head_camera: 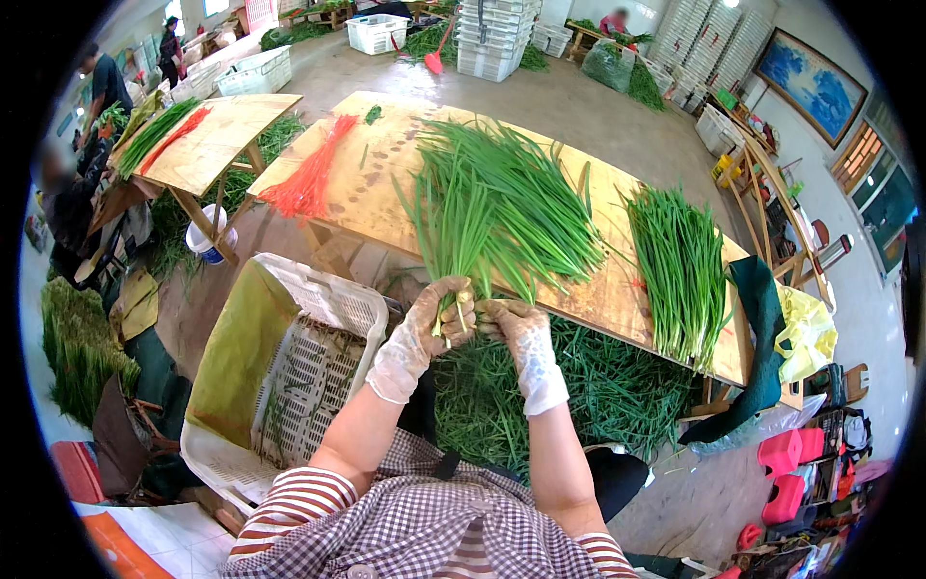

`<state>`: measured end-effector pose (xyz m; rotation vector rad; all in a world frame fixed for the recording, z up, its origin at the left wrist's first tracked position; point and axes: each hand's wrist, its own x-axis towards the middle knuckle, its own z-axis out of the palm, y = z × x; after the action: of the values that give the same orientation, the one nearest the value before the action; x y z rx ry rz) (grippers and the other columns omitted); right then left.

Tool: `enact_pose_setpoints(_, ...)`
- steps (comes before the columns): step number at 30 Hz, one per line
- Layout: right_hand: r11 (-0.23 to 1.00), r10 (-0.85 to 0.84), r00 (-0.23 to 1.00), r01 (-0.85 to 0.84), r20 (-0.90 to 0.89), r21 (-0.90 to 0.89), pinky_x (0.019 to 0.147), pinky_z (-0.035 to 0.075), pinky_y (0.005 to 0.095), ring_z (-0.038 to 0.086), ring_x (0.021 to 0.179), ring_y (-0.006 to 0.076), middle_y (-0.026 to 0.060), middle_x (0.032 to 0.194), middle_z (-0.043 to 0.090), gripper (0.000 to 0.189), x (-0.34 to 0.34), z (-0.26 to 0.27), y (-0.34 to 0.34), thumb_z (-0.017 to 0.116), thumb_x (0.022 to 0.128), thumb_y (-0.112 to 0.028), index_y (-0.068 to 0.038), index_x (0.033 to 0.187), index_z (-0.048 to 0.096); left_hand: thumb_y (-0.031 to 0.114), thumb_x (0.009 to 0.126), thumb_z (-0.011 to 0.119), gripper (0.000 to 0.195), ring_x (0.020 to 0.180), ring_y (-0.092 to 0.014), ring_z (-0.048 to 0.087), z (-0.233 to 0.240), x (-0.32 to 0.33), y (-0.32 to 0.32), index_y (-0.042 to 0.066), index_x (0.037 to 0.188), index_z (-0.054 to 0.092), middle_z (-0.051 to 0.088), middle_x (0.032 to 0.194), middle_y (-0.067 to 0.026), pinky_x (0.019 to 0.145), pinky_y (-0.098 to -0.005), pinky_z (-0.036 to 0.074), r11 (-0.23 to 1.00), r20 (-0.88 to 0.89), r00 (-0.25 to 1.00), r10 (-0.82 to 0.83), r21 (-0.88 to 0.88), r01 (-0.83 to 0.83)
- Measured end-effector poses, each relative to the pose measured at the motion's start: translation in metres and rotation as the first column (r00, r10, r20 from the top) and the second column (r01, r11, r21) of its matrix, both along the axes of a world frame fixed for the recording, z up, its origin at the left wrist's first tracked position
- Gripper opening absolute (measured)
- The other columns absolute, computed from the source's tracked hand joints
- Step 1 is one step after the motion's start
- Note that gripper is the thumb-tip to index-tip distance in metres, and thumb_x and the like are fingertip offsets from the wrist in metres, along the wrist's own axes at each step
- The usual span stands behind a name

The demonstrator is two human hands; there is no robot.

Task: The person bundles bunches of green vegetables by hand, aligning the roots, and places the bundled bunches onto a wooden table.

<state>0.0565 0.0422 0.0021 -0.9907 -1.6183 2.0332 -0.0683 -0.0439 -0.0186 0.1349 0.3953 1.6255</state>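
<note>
My left hand (441,311), in a soiled translucent glove, is closed around the pale stem ends of some garlic chives (456,231), whose green leaves reach onto the wooden table. Close beside it, my right hand (510,318), gloved too, has its fingers pinched together near the stems; whether something is between them I cannot tell. A loose heap of chives (528,195) lies on the table (391,174) beyond my hands. Farther right rests a neater pile of chives (680,268). A bunch of red plastic ties (315,174) is spread at the table's left.
A white plastic crate (376,311) with a yellow-green lining stands left of my arms. Below the table lies a heap of green leaves (615,383). A second table (231,123) and a white bucket (210,235) are at left. Co-workers sit and stand farther off. Pink stools (785,499) are at right.
</note>
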Motion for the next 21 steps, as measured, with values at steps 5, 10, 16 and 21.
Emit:
enact_pose_setpoints(5,0.991,-0.017,1.0,0.014,0.021,0.13,0.06,0.047,0.0212,0.059,0.065,0.011,0.0076,0.082,0.064,0.021,0.026,-0.002,-0.002,0.058,0.081,-0.016,0.002,0.092,0.063,0.018,0.08,0.056,0.014,0.032,-0.008,0.036,-0.001,0.008,0.002,0.005,0.08,0.057,0.039,0.043,0.0023,0.03,-0.0218,0.027,0.913,-0.375,0.924,0.078,-0.345,-0.218)
enact_pose_setpoints(10,0.999,-0.04,0.997,0.04,-0.071,0.004,0.058,0.049,0.0227,0.06,0.062,0.0126,0.0096,0.082,0.064,0.025,0.04,-0.009,-0.004,0.054,0.085,-0.019,0.004,0.094,0.059,0.019,0.075,0.064,0.016,0.034,-0.007,0.034,-0.005,0.025,0.015,0.004,0.082,0.062,0.04,0.045,0.0039,0.033,-0.0212,0.025,0.866,-0.48,0.873,0.086,-0.397,-0.304)
enact_pose_setpoints(16,0.986,-0.06,0.998,0.055,-0.028,-0.156,0.056,0.05,0.0241,0.061,0.062,0.014,0.0096,0.08,0.064,0.028,0.039,0.002,-0.004,0.056,0.084,-0.024,0.003,0.091,0.06,0.017,0.073,0.067,0.016,0.035,-0.007,0.035,-0.001,0.03,0.017,0.005,0.081,0.061,0.042,0.046,0.0036,0.033,-0.0211,0.027,0.852,-0.503,0.859,0.093,-0.406,-0.33)
enact_pose_setpoints(21,0.89,-0.173,0.975,0.094,0.139,0.447,0.062,0.048,0.027,0.062,0.066,0.0158,0.0099,0.079,0.065,0.028,0.033,-0.025,0.001,0.065,0.075,-0.026,-0.002,0.089,0.065,0.017,0.071,0.069,0.015,0.035,-0.007,0.036,0.0,0.033,0.014,0.006,0.077,0.06,0.044,0.047,0.0026,0.033,-0.0216,0.027,0.824,-0.599,0.799,0.054,-0.425,-0.374)
